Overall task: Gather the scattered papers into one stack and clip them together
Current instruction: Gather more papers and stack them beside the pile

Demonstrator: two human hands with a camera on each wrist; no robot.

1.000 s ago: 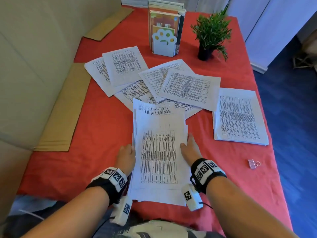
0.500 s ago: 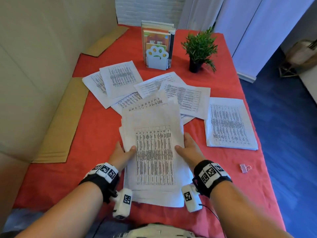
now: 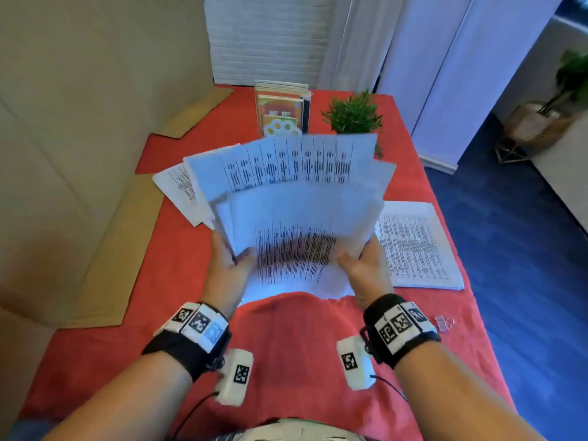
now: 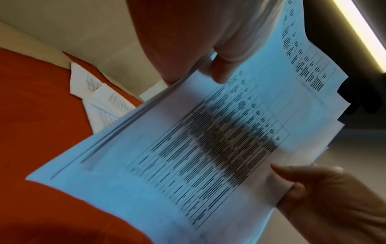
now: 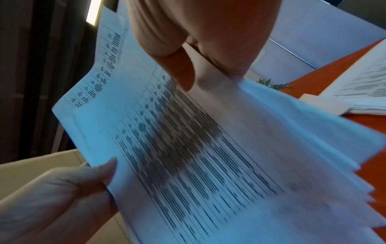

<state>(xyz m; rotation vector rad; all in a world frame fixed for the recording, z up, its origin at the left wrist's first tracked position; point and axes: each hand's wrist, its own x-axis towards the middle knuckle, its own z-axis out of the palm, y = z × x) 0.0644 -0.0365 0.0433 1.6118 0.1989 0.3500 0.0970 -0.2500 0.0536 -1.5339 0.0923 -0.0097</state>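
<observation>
Both hands hold up a loose bundle of printed papers (image 3: 296, 224) (image 4: 188, 148) (image 5: 188, 148) above the red table, tilted steeply with its sheets fanned and uneven. My left hand (image 3: 227, 265) grips the bundle's left edge, thumb on the front page. My right hand (image 3: 366, 262) grips the right edge the same way. Behind the bundle a few scattered sheets (image 3: 178, 186) still lie on the cloth. A second neat pile of papers (image 3: 416, 246) rests at the right. A small pink binder clip (image 3: 444, 323) lies near the right wrist.
The red tablecloth (image 3: 286, 345) covers the table. A book stand with a paw-shaped front (image 3: 281, 109) and a small potted plant (image 3: 353, 114) stand at the far end. Cardboard panels (image 3: 95, 249) line the left side; blue floor lies to the right.
The bundle lay flat on the table between my hands a second ago; both hands have gripped its sides and lifted it up and away from me, tilting it nearly upright.
</observation>
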